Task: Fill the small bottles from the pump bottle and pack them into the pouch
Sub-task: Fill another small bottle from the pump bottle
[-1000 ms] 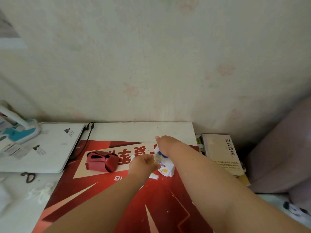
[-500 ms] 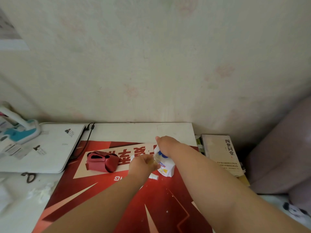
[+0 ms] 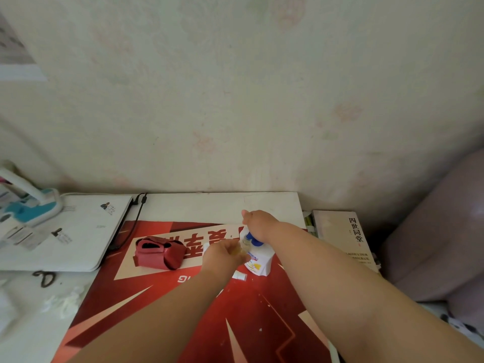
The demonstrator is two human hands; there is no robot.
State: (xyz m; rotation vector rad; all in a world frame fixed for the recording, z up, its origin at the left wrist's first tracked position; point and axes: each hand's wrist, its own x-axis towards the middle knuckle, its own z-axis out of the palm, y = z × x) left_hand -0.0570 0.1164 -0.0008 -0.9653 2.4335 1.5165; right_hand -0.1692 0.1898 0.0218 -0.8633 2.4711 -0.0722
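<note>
A white pump bottle [image 3: 258, 262] with a blue pump head stands on the red poster. My right hand [image 3: 259, 222] rests palm down on top of its pump. My left hand [image 3: 222, 254] grips a small clear bottle [image 3: 245, 244] and holds its mouth up against the pump's spout. A small white cap [image 3: 239, 275] lies on the poster just in front of the pump bottle. The red pouch [image 3: 158, 252] lies open to the left of my left hand.
The red poster [image 3: 199, 318] covers a white desk [image 3: 199, 205] against the wall. A white laptop [image 3: 68, 231] and a black cable [image 3: 136, 218] lie left, scissors [image 3: 44, 277] in front of them. Books [image 3: 345, 239] sit at the right edge.
</note>
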